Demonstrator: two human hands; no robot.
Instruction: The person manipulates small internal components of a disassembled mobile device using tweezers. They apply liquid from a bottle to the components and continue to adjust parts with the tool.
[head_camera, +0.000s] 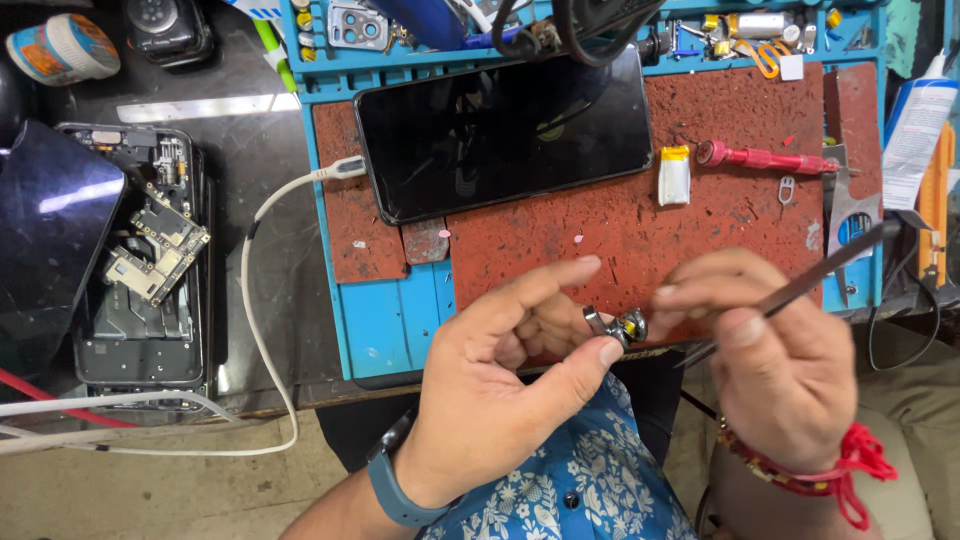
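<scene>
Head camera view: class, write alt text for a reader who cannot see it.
The left hand pinches a small metal part while the right hand holds tweezers at it, above a worn red-and-blue repair mat bearing a dark phone on a white cable.

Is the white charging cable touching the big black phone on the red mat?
Touching. The head view shows the white cable with its plug seated in the left end of the black phone, no gap between them.
</scene>
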